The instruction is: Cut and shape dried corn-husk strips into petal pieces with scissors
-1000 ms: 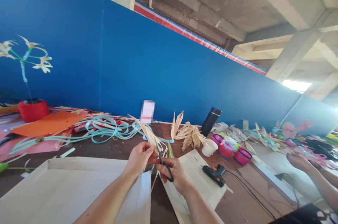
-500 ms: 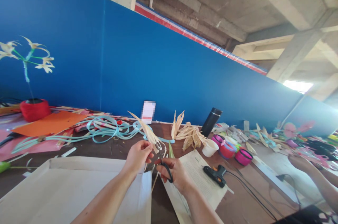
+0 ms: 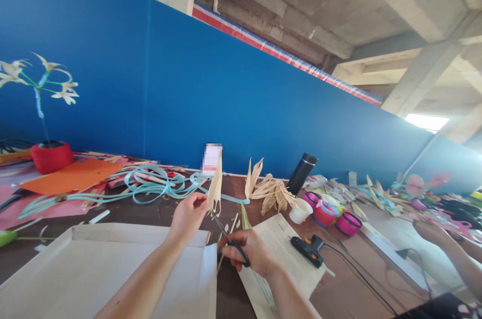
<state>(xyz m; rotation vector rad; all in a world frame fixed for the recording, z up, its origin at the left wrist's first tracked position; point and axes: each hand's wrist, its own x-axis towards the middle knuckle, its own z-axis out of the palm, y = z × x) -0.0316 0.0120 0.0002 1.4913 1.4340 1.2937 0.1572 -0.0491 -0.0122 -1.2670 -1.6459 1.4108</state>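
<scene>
Air above tabletop [image 3: 339, 296] open, bounded behind by blue panel [image 3: 263, 108]. Forward-right of right hand [image 3: 254, 251]: dried husks [image 3: 273, 193], black bottle [image 3: 301, 174], cup [image 3: 300, 211] obstruct. Rightward: glue gun [image 3: 308, 250]. Left: narrow, scrap-strewn gap between tray [image 3: 139, 230] and ribbon coils [image 3: 154, 188].

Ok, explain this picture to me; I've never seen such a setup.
There is no machine: these are a person's bare hands, seen by a camera worn on the head, looking forward and down. The left hand pinches a pale dried husk; the right hand holds scissors, blades pointing toward it. On the brown table are a white tray-like piece, a printed sheet with a glue gun at its edge, light-blue ribbon, more husks and a white cup. Another person's arm shows far right.
</scene>
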